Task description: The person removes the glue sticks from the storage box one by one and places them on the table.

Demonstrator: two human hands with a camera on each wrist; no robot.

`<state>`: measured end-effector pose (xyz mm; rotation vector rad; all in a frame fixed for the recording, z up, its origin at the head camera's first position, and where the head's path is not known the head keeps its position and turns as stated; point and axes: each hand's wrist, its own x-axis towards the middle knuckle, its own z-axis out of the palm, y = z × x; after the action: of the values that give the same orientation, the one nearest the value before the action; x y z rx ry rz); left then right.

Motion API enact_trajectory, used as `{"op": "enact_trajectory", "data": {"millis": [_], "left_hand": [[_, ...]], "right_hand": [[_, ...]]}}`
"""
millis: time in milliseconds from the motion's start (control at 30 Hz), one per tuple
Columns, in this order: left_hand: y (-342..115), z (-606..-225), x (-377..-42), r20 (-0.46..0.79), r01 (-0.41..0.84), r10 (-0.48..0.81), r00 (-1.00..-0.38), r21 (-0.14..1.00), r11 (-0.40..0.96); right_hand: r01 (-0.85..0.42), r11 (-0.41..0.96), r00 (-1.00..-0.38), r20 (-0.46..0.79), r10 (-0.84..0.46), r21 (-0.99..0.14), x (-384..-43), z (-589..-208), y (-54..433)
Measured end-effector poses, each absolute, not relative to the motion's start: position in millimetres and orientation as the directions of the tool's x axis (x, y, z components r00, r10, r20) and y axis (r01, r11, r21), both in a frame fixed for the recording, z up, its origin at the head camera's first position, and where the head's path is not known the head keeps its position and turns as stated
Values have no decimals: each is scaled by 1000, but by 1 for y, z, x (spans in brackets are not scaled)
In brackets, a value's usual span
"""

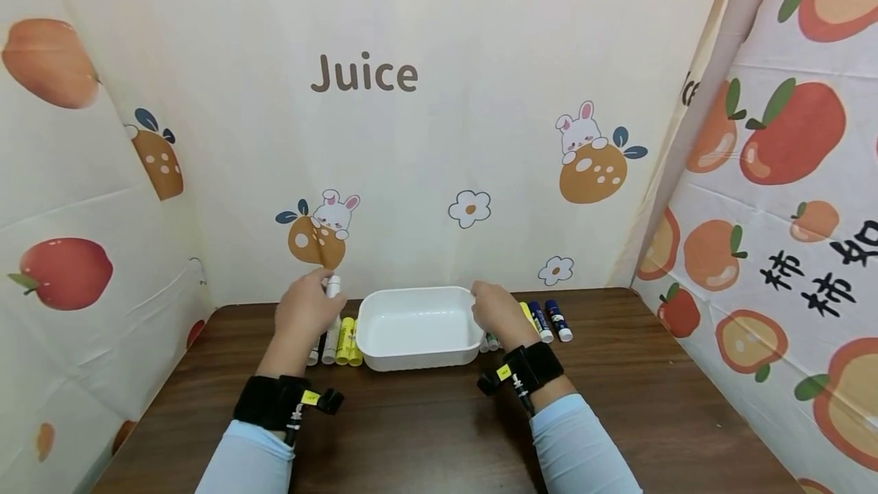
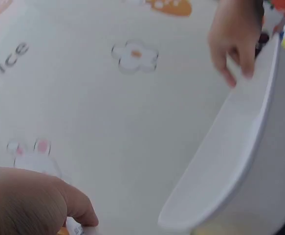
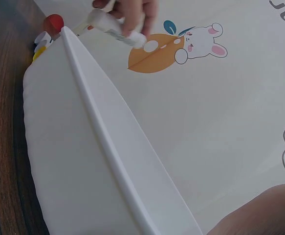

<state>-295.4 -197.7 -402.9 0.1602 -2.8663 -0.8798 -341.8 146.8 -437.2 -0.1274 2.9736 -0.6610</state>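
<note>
In the head view my left hand (image 1: 305, 309) holds a small white tube (image 1: 334, 288) up beside the left end of a white tray (image 1: 421, 360). The right wrist view shows this tube (image 3: 114, 28) tilted, pinched between thumb and fingers. At the opposite end of the tray my right hand (image 1: 497, 311) hovers by the rim. Seen in the left wrist view, the right hand's fingers (image 2: 247, 63) point down with a gap between them and nothing in it. The tray's inside looks bare in the head view.
Left of the tray stand yellow tubes (image 1: 344, 341) and a whitish tube (image 1: 330, 345), partly behind my left hand. To the right are blue tubes (image 1: 559, 320) with white ends and a yellow tube (image 1: 527, 312). A printed curtain (image 1: 425, 143) rises behind the brown table (image 1: 411, 433).
</note>
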Motion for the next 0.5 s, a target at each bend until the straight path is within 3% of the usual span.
{"op": "enact_trajectory", "data": {"millis": [333, 500], "left_hand": [[-248, -439, -309, -103, -251, -229, -968, 463, 850], [-261, -458, -315, -195, -282, -216, -957, 437, 854]], "right_hand": [[-48, 884, -993, -76, -94, -465, -339, -437, 149], [-43, 887, -992, -83, -92, -460, -340, -437, 149]]}}
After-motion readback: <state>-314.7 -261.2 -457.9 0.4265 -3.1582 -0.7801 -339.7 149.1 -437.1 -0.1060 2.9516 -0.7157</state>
